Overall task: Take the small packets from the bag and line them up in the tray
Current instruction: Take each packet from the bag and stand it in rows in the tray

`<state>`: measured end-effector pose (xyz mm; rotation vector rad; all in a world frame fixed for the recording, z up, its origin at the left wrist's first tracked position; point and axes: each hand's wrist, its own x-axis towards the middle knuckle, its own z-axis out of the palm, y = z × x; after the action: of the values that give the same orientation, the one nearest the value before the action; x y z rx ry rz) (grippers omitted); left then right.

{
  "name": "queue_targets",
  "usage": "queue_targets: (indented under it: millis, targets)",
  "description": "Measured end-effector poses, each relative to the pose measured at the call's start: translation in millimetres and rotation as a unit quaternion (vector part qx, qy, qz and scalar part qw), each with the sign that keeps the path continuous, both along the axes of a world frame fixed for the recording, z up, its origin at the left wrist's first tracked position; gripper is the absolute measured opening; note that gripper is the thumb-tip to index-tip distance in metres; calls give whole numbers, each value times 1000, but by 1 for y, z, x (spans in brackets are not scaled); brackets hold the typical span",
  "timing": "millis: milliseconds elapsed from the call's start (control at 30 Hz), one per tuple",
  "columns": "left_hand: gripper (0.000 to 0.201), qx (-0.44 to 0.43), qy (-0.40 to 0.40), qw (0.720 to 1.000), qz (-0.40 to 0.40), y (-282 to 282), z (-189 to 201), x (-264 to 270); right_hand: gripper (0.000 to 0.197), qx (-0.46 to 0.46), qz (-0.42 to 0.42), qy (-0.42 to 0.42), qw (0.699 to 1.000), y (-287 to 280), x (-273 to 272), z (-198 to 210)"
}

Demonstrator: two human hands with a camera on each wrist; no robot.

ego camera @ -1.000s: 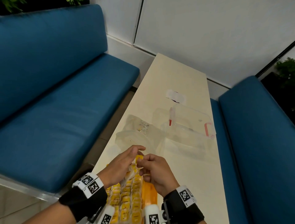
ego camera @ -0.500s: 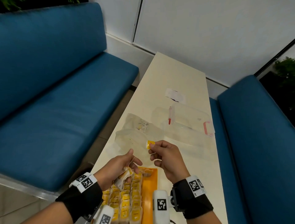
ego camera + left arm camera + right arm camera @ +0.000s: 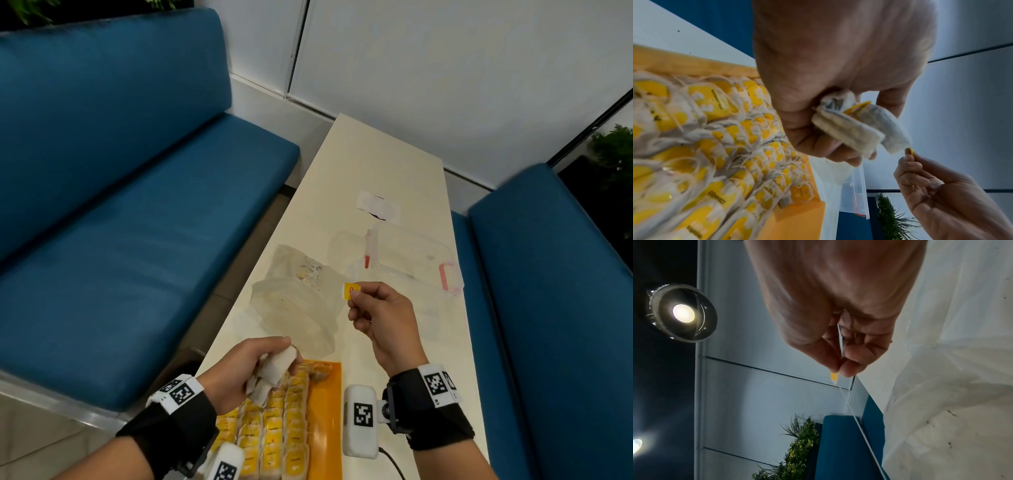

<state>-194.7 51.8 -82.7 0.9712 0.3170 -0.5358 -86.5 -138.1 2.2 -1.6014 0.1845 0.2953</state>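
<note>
An orange tray (image 3: 325,404) (image 3: 797,224) at the table's near edge holds several rows of tea-bag packets (image 3: 274,435) (image 3: 705,146) with yellow tags. My left hand (image 3: 250,366) (image 3: 828,81) hovers over the tray's far end and grips a bunch of white packets (image 3: 275,368) (image 3: 857,128). Raised farther out, my right hand (image 3: 380,315) (image 3: 840,368) pinches a small yellow tag (image 3: 351,290) (image 3: 834,377) (image 3: 911,151) between thumb and forefinger. A thin string (image 3: 859,426) runs from the tag. The clear plastic bag (image 3: 294,301) lies crumpled beyond the tray.
A clear lidded box with pink clips (image 3: 411,263) stands behind the bag, and a white paper scrap (image 3: 376,209) lies farther back. The narrow cream table (image 3: 376,171) runs between two blue sofas (image 3: 120,222). A white wall closes the far end.
My right hand has pulled the yellow tag up and away from the left hand, drawing out its string. The left hand has stayed over the tray with its packets.
</note>
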Motion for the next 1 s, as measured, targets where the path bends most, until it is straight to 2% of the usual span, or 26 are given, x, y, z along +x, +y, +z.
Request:
queue_targets:
  millis: [67,167,233,333,467,533,700,767,867,1000]
  targets:
    - [38,-14,15,1000,14,1,0,-1,8,1,-9,-10,1000,-3,1,2]
    - [30,25,-27,999,24,4,-6,0,9,-15,2,-15,1000,-6,0,4]
    - [26,77,-50,995,41,5,-7,0,9,-42,37,-14,998,-6,-5,1]
    - [33,146,-69,984,72,2,-8,2,8,-84,111,-11,990,-2,-17,-6]
    - [13,244,-100,957,117,-3,-5,5,8,-127,199,-14,972,3,-33,-17]
    - [11,268,-110,949,126,-9,0,6,7,-147,228,-18,962,6,-38,-20]
    - [15,279,-143,942,116,-16,13,6,16,-195,222,-31,955,10,-40,-27]
    - [18,275,-151,944,102,-16,16,7,14,-209,223,-42,951,9,-38,-28]
    - [14,274,-181,942,71,-15,19,8,6,-226,216,-71,947,7,-35,-29]
    - [7,318,-207,925,39,-11,13,10,9,-263,211,-102,936,4,-34,-30]
